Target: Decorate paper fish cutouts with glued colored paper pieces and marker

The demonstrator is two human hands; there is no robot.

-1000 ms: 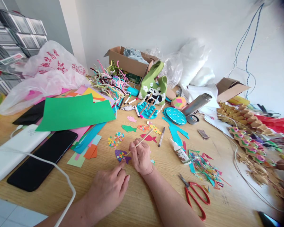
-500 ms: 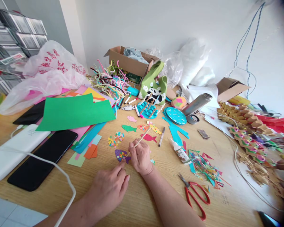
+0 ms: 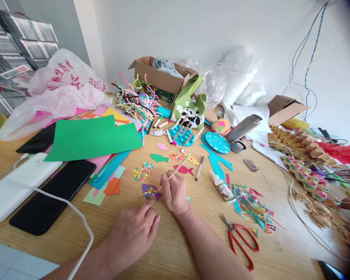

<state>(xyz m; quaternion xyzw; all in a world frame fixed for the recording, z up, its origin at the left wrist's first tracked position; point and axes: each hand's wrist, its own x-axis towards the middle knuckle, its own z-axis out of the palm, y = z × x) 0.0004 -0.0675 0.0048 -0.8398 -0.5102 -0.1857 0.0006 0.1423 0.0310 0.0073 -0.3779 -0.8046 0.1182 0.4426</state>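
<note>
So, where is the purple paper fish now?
In the head view, the purple paper fish lies on the table, slightly left of centre, between the left hand and the colourful paper pieces, just left of the right hand.

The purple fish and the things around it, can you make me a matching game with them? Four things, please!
Things:
1. purple fish
2. right hand
3. scissors
4. squeeze bottle

Clues:
A. red-handled
B. white, beside the colourful scraps
C. at the left hand's fingertip
D. holding a thin stick

Right pairs: 1-C, 2-D, 3-A, 4-B
</note>
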